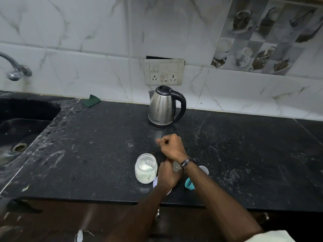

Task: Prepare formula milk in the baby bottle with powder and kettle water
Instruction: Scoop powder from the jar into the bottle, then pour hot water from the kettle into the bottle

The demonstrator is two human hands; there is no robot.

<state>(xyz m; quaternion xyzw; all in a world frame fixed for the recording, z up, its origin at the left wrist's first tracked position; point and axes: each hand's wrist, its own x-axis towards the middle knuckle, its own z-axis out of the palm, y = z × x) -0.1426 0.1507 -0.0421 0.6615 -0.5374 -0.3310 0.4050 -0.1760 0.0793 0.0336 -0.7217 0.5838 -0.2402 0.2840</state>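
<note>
Black speckled countertop [244, 154] w/ pale dusty smears. Steel kettle [162, 107], black lid & handle. Clear jar [146, 169], white powder. Teal cap [189, 184] near right. Green cloth [91, 100] far left. White marble-veined tiles [87, 41]; grey cup-print tiles [267, 37] far right.

We have one view only, from a wide-angle camera worn on the person's head. It looks forward and down over the black worktop [90, 154], whose near edge crosses the lower part of the picture, with the dark cupboard front below it. We face the tiled wall [97, 32] at the far side, where the socket plate [164, 72] sits almost dead centre. The kettle [163, 106] stands just below it. The sink [22, 123] and tap [14, 68] lie at the far left edge. The two forearms enter from the bottom, so the hands, left [168, 174] and right [172, 145], lie close under the lens. Straight lines bow toward the margins. With a single camera, no second view overlaps.
</note>
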